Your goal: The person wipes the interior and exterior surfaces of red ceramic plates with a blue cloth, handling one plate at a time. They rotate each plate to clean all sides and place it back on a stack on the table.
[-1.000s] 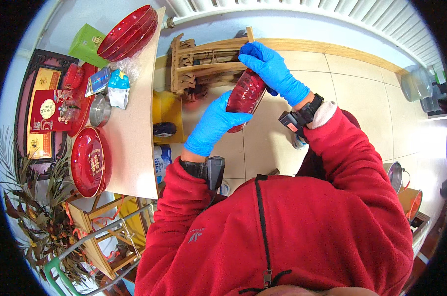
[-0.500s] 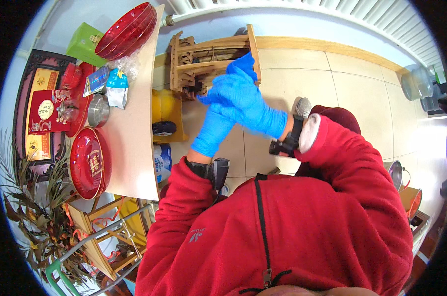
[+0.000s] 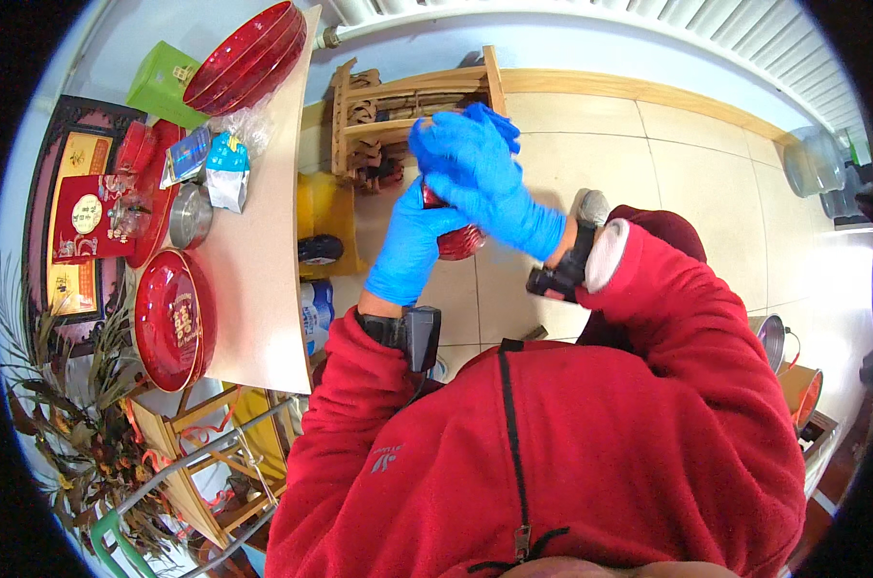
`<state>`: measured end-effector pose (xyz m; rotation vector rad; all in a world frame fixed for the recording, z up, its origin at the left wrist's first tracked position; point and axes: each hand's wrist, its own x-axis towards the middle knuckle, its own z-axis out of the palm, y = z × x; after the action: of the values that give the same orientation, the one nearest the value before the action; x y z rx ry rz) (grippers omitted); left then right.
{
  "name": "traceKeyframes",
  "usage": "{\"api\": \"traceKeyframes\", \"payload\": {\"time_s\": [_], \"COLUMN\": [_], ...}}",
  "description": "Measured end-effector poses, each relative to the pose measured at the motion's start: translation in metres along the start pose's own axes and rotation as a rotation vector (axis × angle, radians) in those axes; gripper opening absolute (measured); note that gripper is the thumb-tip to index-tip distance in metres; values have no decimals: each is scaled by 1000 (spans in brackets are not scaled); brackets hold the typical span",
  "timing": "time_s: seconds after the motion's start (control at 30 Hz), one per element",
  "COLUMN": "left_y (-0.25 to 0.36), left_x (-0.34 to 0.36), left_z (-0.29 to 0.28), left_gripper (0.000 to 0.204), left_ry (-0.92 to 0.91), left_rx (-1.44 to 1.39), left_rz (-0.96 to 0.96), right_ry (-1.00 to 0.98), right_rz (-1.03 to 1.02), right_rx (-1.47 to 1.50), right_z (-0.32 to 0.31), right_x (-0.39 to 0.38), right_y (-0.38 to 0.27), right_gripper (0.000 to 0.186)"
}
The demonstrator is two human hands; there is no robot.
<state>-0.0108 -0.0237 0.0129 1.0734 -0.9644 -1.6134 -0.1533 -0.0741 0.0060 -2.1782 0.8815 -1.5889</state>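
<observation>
Both my hands wear blue gloves and meet in front of my chest. A shiny dark red object (image 3: 462,243) with a ribbed or patterned surface shows below and between them. Its kind is hard to tell, since the hands cover most of it. My left hand (image 3: 412,236) is closed around its left side. Across its top lies my right hand (image 3: 484,197), closed on a bunched blue cloth (image 3: 499,123) pressed against the object. Glove and cloth are nearly the same blue, so the cloth's outline is partly lost.
At left, a pale table (image 3: 253,279) bears a round red tray (image 3: 171,318), a metal bowl (image 3: 191,217), a blue-and-white pouch (image 3: 227,171), stacked red dishes (image 3: 248,58) and a green box (image 3: 165,85). Beyond my hands stands a wooden rack (image 3: 407,91). Water jugs (image 3: 812,162) stand far right.
The red object, hidden before, now shows between my hands. My right hand and the cloth have shifted over it, and my left hand has turned slightly.
</observation>
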Motion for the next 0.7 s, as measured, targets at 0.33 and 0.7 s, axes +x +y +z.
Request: {"api": "traceKeyframes", "payload": {"time_s": [0.33,0.7], "left_y": [12,27], "left_x": [-7,-28], "left_z": [-4,-13], "left_gripper": [51,68], "left_ry": [-69,-110], "left_rx": [311,-1], "left_rz": [7,67], "right_ry": [126,-173], "right_rz": [464,898], "right_rx": [466,604], "right_z": [-8,-62], "right_x": [12,43], "right_y": [15,56], "right_gripper": [37,30]}}
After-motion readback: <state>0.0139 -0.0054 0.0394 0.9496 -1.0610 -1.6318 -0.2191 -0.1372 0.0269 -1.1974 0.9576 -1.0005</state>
